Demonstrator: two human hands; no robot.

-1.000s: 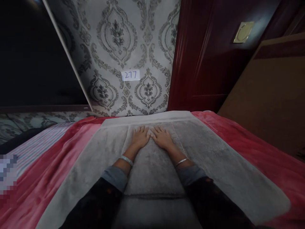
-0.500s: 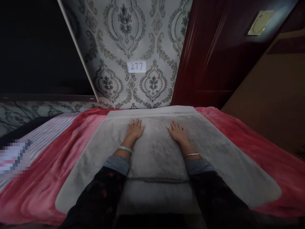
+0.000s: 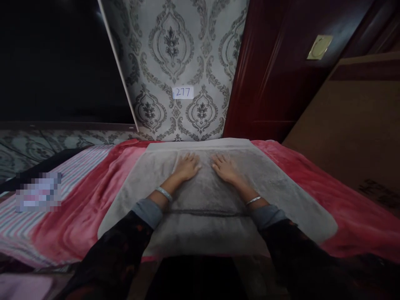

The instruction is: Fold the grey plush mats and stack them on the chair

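Note:
A grey plush mat (image 3: 206, 187) lies spread out in front of me, with a pale strip (image 3: 200, 144) along its far edge and a dark crease running across its nearer part. My left hand (image 3: 187, 166) rests palm down on the far half, fingers spread and holding nothing. To its right, my right hand (image 3: 225, 167) presses flat on the same mat, fingers also apart. A small gap of mat shows between the two hands. Each wrist wears a bracelet.
Beneath the mat is a red and pink blanket (image 3: 300, 175), over a striped cloth (image 3: 93, 156) at left. Behind stand a patterned wall (image 3: 175, 62) with a paper marked 277 (image 3: 183, 92), a dark screen (image 3: 56, 62), a dark red panel (image 3: 268, 75) and a cardboard box (image 3: 350, 125).
My hands have slid closer together on the mat, the left to the right and the right slightly to the left. The view has shifted, showing more of the near edge.

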